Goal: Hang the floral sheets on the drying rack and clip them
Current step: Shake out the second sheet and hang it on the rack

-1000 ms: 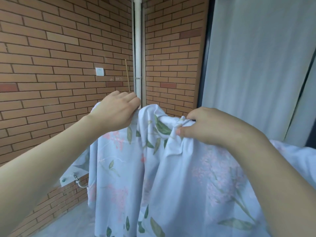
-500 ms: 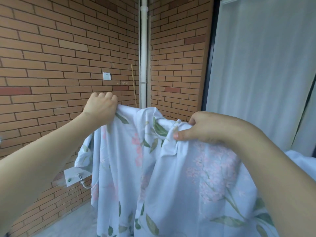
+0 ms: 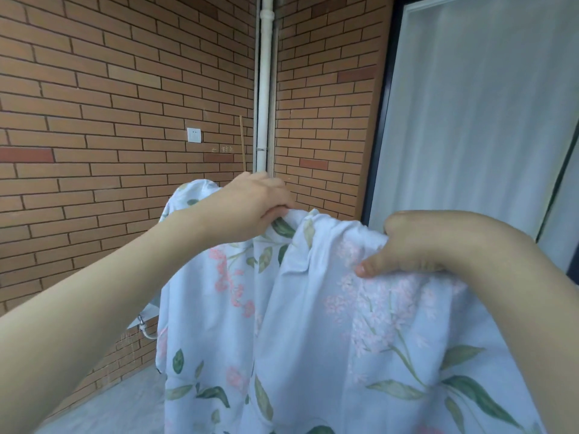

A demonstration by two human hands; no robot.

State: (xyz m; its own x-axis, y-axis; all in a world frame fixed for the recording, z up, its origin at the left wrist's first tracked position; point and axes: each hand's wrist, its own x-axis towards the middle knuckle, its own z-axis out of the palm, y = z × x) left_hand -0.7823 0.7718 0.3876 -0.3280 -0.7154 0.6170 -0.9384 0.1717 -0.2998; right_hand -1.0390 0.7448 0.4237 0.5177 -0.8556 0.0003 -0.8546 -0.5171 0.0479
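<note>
I am seeing the left hand (image 3: 250, 205) gripping the sheet's (image 3: 313, 324) top edge, with the right hand (image 3: 416, 245) pinching that edge further right. The sheet is hanging below both hands. Behind the left hand a pipe (image 3: 264, 79) is running up the wall corner; a wall socket (image 3: 194, 135) is sitting to its upper left. A curtain (image 3: 476, 104) is hanging behind the right hand.

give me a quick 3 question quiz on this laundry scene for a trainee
1. True or false: both hands grip the floral sheet.
2. What stands in the wall corner behind the left hand? A) white pipe B) ladder C) broom
3. Fill in: the right hand pinches the sheet's top ____.

Key: 1 true. 2 A, the white pipe. 3 edge.
</note>
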